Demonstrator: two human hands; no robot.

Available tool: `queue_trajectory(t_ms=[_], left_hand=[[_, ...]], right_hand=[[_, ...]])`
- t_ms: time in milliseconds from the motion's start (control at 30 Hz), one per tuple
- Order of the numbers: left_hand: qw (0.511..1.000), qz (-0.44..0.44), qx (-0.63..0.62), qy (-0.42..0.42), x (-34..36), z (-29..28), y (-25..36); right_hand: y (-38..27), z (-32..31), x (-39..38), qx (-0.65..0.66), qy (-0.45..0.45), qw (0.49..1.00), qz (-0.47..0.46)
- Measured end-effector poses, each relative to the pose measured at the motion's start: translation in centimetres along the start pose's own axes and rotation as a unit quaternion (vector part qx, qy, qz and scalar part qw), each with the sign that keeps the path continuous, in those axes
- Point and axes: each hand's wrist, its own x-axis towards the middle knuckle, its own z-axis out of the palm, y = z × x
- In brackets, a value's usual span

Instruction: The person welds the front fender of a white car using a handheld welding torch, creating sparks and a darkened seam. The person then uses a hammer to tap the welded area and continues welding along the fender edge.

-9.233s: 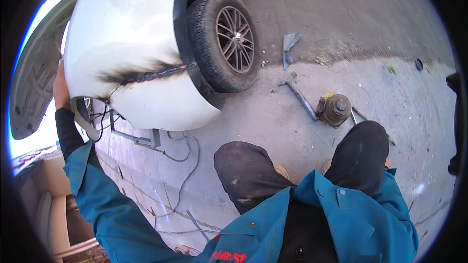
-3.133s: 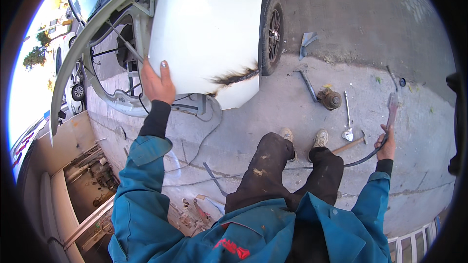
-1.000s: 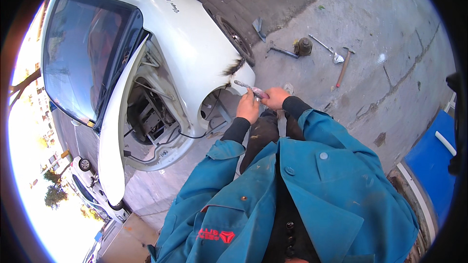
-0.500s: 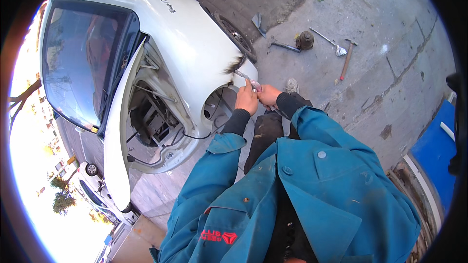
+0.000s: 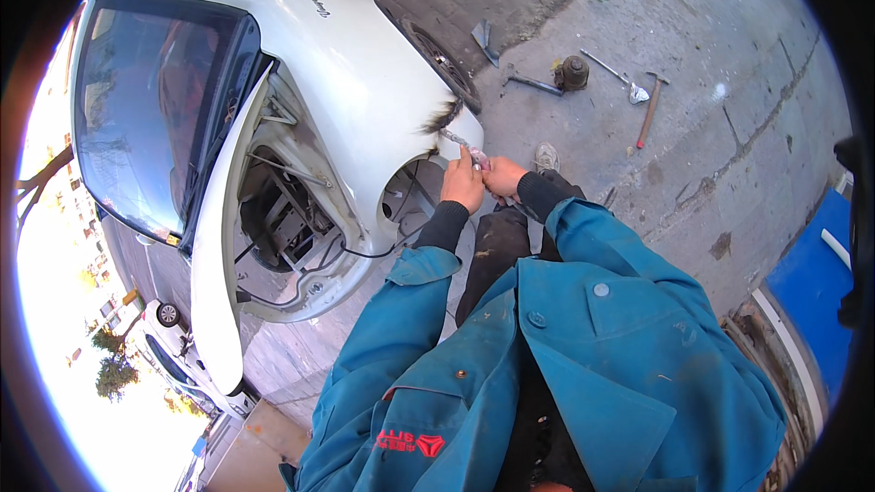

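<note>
I stand beside a white car's front fender, which is dented and blackened near its front tip. My left hand and my right hand are close together at that tip, both gripping a slim metal tool whose end rests against the damaged fender edge. The hood is raised, and the engine bay shows wiring and parts. The front bumper is off.
On the concrete behind lie a bottle jack, a hammer, a metal rod and a flat bar. A front wheel sits in its arch. A blue panel lies at right.
Earlier my left hand was pressed on the fender and my right held a tool out to the side. Both hands have since come together on the tool at the fender tip and hold there.
</note>
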Motion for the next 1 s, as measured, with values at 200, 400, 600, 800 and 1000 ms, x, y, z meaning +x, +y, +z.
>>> queue_trajectory(t_ms=[200, 400, 600, 800, 1000], left_hand=[[1.0, 0.006, 0.005, 0.001, 0.1, 0.1, -0.1], [1.0, 0.007, 0.0, -0.006, 0.1, 0.3, -0.2], [1.0, 0.011, 0.005, 0.001, 0.1, 0.3, -0.2], [1.0, 0.001, 0.003, 0.0, -0.4, 0.6, 0.0], [1.0, 0.016, -0.004, 0.023, -0.7, 0.9, -0.1]], right_hand=[[-0.2, 0.1, -0.5, 0.021, -0.005, 1.0, -0.02], [-0.3, 0.0, -0.6, -0.012, 0.004, 1.0, -0.004], [-0.7, 0.2, -1.1, 0.025, 0.014, 0.999, -0.019], [-0.7, -0.2, -1.6, -0.016, -0.007, 1.0, -0.009], [-0.3, 0.0, -1.7, -0.002, 0.004, 1.0, -0.008]])
